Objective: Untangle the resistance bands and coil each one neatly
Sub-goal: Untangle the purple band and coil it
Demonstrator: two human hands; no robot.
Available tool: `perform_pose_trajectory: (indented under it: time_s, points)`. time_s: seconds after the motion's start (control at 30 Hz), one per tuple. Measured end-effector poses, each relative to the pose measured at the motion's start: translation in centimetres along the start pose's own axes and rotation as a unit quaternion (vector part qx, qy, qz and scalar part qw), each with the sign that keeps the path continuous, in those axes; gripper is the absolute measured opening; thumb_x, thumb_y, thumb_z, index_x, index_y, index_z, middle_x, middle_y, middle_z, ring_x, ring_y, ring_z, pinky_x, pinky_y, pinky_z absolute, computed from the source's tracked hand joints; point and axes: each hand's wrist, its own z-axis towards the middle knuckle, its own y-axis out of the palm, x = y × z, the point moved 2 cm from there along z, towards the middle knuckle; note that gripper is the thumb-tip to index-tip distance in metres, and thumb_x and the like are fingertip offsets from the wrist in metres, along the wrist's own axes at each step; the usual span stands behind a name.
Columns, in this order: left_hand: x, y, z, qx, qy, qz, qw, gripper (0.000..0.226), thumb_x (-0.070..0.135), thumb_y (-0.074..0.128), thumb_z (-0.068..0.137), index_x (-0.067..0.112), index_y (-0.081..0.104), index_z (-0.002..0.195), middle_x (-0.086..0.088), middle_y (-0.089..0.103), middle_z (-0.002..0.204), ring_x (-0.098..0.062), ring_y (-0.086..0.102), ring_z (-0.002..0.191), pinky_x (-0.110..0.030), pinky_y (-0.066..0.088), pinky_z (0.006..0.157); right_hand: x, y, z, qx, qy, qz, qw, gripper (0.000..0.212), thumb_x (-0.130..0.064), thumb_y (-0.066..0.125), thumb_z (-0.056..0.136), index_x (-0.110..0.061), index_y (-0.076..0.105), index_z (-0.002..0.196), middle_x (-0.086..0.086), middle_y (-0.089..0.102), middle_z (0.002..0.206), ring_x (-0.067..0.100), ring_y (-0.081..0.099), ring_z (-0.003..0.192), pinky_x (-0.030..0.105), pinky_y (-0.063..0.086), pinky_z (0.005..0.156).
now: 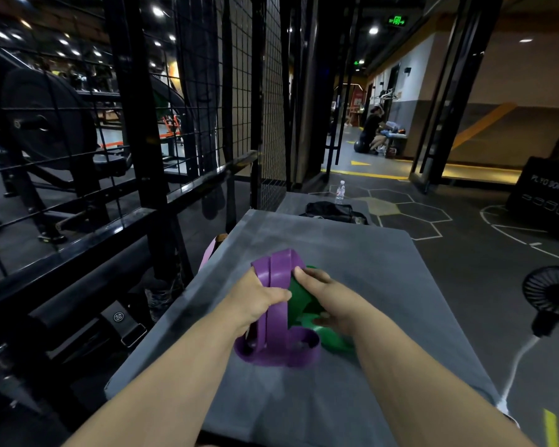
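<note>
Left grip (255,298) pinches purple band (279,269); right grip (331,300) (half-hidden) green band (299,298).

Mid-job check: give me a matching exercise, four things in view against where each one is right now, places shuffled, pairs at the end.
Things
1. purple band
2. green band
3. pink band
4. fan

Places
A. on the floor, right of the mat
B. gripped by the left hand
C. hanging at the mat's left edge
D. gripped by the right hand

Pairs: 1-B, 2-D, 3-C, 4-A
</note>
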Motion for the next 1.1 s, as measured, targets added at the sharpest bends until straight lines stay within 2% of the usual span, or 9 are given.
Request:
perform_pose_trajectory:
  time_s: [0.13,0.33,0.47,0.57,0.67,0.73,0.87,1.0,1.1]
  points:
    - [0.0,-0.3,0.3,0.005,-0.019,0.007,1.0,0.022,-0.006,0.069,0.076,0.005,0.066,0.094,-0.021,0.068,0.092,-0.037,0.067,0.093,-0.048,0.052,0.091,0.3,0.4,0.5,-0.007,-0.038,0.026,0.999,0.067,-0.052,0.08,0.071,-0.023,0.055,0.127,0.005,0.07,0.109,0.022,0.068,0.093,0.036,0.059,0.076]
    - [-0.6,-2.1,0.9,0.058,-0.08,0.032,0.995,0.019,-0.004,0.069,0.072,0.011,0.073,0.083,-0.007,0.075,0.089,-0.023,0.069,0.092,-0.042,0.051,0.095,-1.3,-3.3,0.4,0.222,-0.107,-0.061,0.967,0.045,-0.04,0.083,0.073,-0.021,0.056,0.103,0.003,0.066,0.103,0.023,0.064,0.092,0.039,0.056,0.083]
    - [-0.2,-4.8,1.4,0.08,-0.09,0.047,0.992,0.018,0.015,0.077,0.063,0.001,0.072,0.072,-0.014,0.073,0.082,-0.028,0.069,0.087,-0.043,0.051,0.093,-2.2,-7.9,-0.7,0.374,-0.098,-0.061,0.92,0.056,-0.051,0.075,0.077,-0.019,0.056,0.118,0.003,0.063,0.106,0.023,0.056,0.088,0.033,0.045,0.074]
    - [1.3,-6.0,1.0,0.086,-0.089,0.029,0.992,0.013,0.001,0.07,0.078,-0.01,0.069,0.086,-0.017,0.069,0.076,-0.03,0.066,0.077,-0.035,0.052,0.08,-1.9,-10.1,-0.4,0.406,-0.063,-0.068,0.909,0.07,-0.058,0.067,0.082,-0.016,0.046,0.133,0.004,0.055,0.106,0.026,0.052,0.091,0.034,0.039,0.074]
    - [2.8,-6.4,0.7,0.072,-0.08,0.027,0.994,0.014,-0.002,0.068,0.08,-0.014,0.067,0.088,-0.02,0.069,0.076,-0.028,0.065,0.071,-0.033,0.052,0.075,-0.8,-10.8,1.0,0.374,0.056,-0.169,0.91,0.085,-0.064,0.055,0.087,-0.012,0.029,0.147,0.018,0.049,0.133,0.038,0.052,0.113,0.041,0.043,0.079]
    - [3.7,-6.3,0.5,0.055,-0.073,0.035,0.995,0.013,0.0,0.069,0.08,-0.012,0.068,0.084,-0.023,0.07,0.081,-0.031,0.065,0.075,-0.033,0.053,0.078,0.5,-10.7,2.3,0.325,0.118,-0.259,0.902,0.084,-0.065,0.048,0.09,-0.016,0.023,0.152,0.021,0.039,0.144,0.042,0.045,0.125,0.047,0.044,0.096]
    - [5.2,-5.3,-0.3,0.012,-0.07,0.03,0.997,0.015,0.011,0.07,0.084,-0.002,0.072,0.092,-0.018,0.073,0.092,-0.027,0.068,0.088,-0.036,0.05,0.092,1.6,-8.0,3.8,0.217,0.085,-0.349,0.908,0.064,-0.059,0.041,0.096,-0.013,0.046,0.141,0.017,0.053,0.136,0.036,0.05,0.123,0.04,0.041,0.102]
    - [5.8,-4.0,-0.7,0.017,-0.07,0.009,0.997,0.064,0.046,0.076,0.076,0.005,0.058,0.121,-0.007,0.059,0.13,-0.021,0.045,0.128,-0.032,0.02,0.108,-0.2,-2.8,0.5,0.063,-0.078,-0.146,0.984,0.051,-0.057,0.041,0.096,-0.018,0.065,0.116,0.006,0.064,0.124,0.024,0.059,0.116,0.034,0.045,0.09]
    - [5.4,-3.4,-0.2,0.009,-0.064,-0.018,0.998,0.11,0.075,0.081,0.042,0.006,0.056,0.124,-0.015,0.056,0.133,-0.032,0.052,0.124,-0.049,0.034,0.11,-1.2,0.8,-2.4,-0.092,-0.138,-0.043,0.985,0.061,-0.07,0.049,0.086,-0.016,0.068,0.109,0.004,0.071,0.11,0.021,0.066,0.103,0.035,0.05,0.091]
